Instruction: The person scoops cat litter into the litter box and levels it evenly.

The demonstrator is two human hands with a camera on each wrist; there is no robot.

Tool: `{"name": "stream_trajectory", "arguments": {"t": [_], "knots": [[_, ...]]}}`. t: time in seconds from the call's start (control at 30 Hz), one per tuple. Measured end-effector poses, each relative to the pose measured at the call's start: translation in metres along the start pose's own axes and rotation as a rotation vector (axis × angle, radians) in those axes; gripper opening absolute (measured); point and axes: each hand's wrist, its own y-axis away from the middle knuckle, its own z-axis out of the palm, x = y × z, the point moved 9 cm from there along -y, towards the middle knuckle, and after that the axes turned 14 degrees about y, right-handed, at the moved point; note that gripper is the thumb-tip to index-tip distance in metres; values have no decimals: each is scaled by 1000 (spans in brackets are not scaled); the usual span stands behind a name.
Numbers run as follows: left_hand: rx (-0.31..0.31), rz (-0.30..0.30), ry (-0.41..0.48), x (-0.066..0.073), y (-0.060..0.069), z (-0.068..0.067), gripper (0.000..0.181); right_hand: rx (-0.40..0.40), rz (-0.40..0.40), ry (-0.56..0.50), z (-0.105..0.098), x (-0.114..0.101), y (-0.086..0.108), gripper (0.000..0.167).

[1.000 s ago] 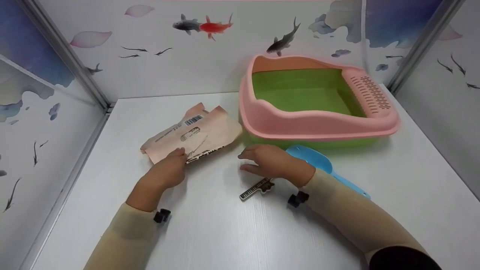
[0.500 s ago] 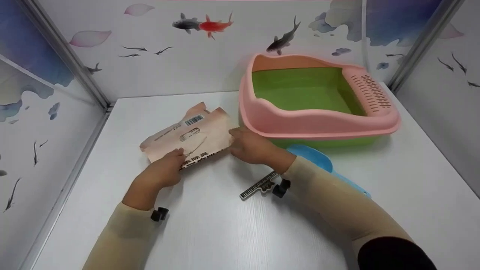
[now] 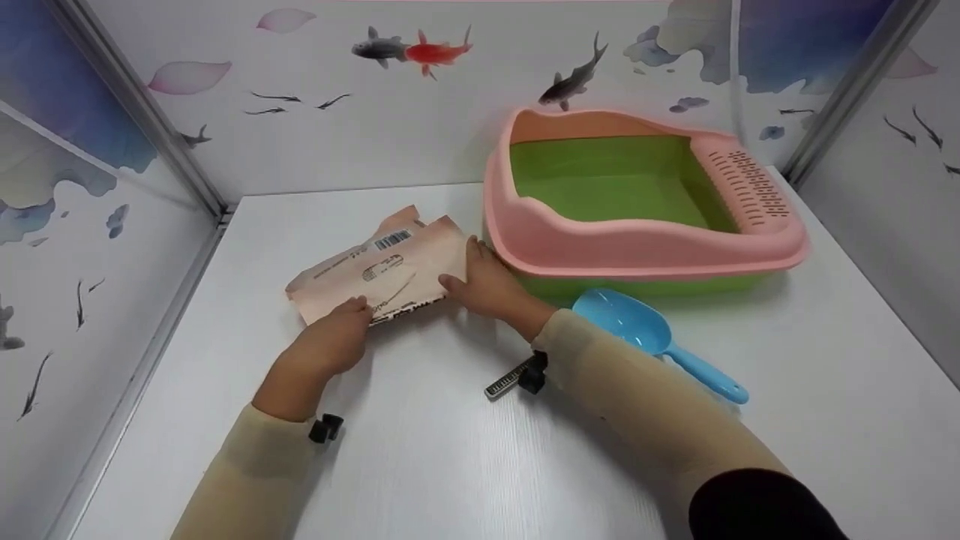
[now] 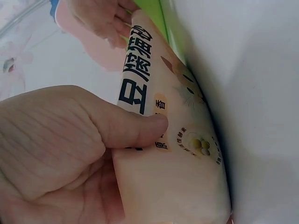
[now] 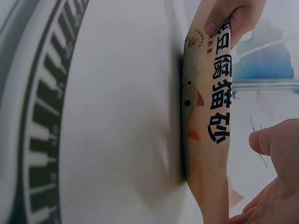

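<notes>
A pale pink paper bag of cat litter (image 3: 397, 270), flattish and crumpled, lies on the table with its barcode face up. My left hand (image 3: 330, 341) grips its near edge; in the left wrist view the thumb (image 4: 140, 130) presses on the printed side. At the bag's right end is my right hand (image 3: 495, 285), thumb spread from the fingers. In the right wrist view that hand (image 5: 280, 168) shows its thumb held off the bag, its fingertips partly out of sight by the bag's edge. A small ruler-like piece with a keyboard pattern (image 3: 506, 381) lies partly under the right wrist.
A pink-rimmed green litter box (image 3: 645, 251) stands at the back right, just beyond my right hand. In front of it lies a blue scoop (image 3: 630, 319), its handle pointing to the near right. Printed panels (image 3: 420, 127) wall in the table (image 3: 435, 465) behind and at the sides.
My right hand has moved left and away from me to the bag's right end, its thumb now spread from the fingers. My left hand keeps its grip; the bag has hardly moved.
</notes>
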Motion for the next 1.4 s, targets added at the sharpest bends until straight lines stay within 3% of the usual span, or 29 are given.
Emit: {"name": "stream_trajectory", "arguments": {"t": [0.17, 0.47, 0.63, 0.83, 1.0, 1.2, 1.3, 1.4], "knots": [[-5, 15, -25, 2, 1, -1, 47, 25, 2, -76, 2, 7, -4, 92], [3, -1, -22, -3, 0, -1, 46, 153, -84, -144, -9, 0, -2, 77], [16, -19, -17, -5, -1, -1, 47, 144, -26, -198, -9, 4, -1, 75], [33, -16, -30, -4, -1, -3, 45, 111, 65, -412, -6, 11, 1, 81], [32, -7, -37, -3, 0, -3, 45, 122, 33, -496, -5, 11, 2, 59], [35, -6, -37, -3, 1, -5, 46, 142, -19, -466, -7, 9, 5, 28], [36, 17, -34, -1, 1, -6, 46, 156, -42, -470, -10, 9, 8, 4], [59, 42, -22, -1, 0, -10, 45, 178, -69, -468, -15, 8, 12, 22]]}}
